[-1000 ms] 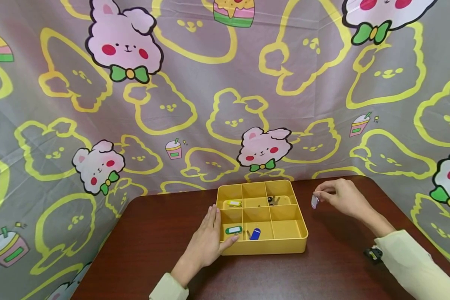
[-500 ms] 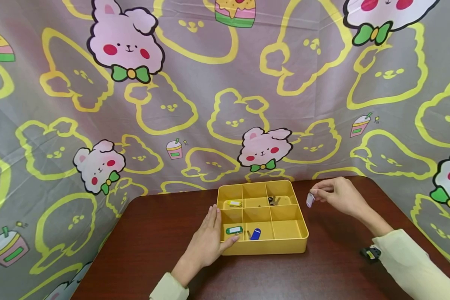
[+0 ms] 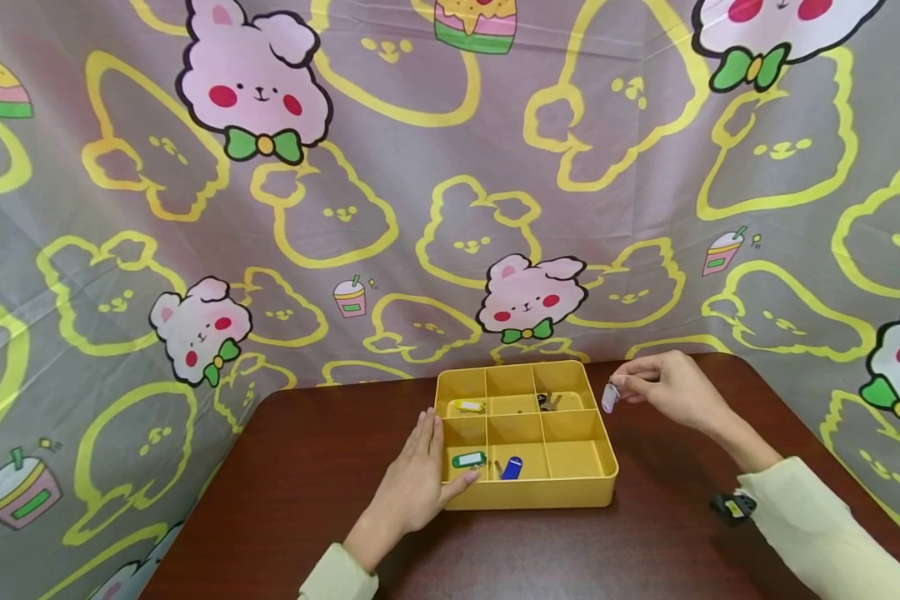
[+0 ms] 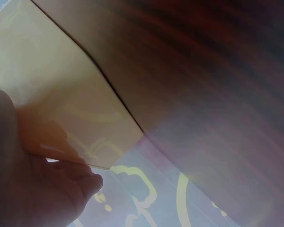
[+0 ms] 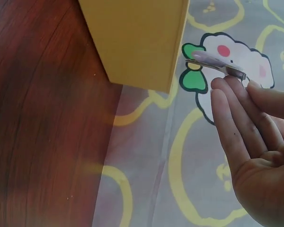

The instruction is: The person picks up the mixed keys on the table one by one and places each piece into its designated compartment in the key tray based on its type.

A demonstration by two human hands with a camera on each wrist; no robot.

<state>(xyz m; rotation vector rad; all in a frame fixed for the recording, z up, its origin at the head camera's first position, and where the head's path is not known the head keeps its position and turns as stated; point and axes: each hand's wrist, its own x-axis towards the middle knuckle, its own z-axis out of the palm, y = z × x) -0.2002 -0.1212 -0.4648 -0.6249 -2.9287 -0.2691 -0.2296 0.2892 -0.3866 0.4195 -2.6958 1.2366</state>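
Observation:
A yellow divided box (image 3: 525, 494) stands on the table. My left hand (image 3: 412, 479) lies against its left wall with straight fingers, the thumb over the front rim. In the left wrist view this hand (image 4: 42, 194) is at the edge of the box side (image 4: 52, 61). My right hand (image 3: 678, 390) pinches a pale purple key tag (image 3: 610, 397) between thumb and fingertips, just outside the box's right wall. The right wrist view shows the tag (image 5: 210, 60) from its edge, a thin metal piece beside it, raised over the table.
Inside the box lie a yellow key tag (image 3: 469, 407) back left, a green one (image 3: 468, 460) front left, a blue one (image 3: 512, 468) front middle and dark-headed keys (image 3: 549, 402) back right. The dark red table (image 3: 307, 483) meets a patterned cloth (image 3: 390, 208) behind.
My right hand has moved a little left with the purple key tag, bringing it close to the box's right wall. The left hand and the box have stayed put.

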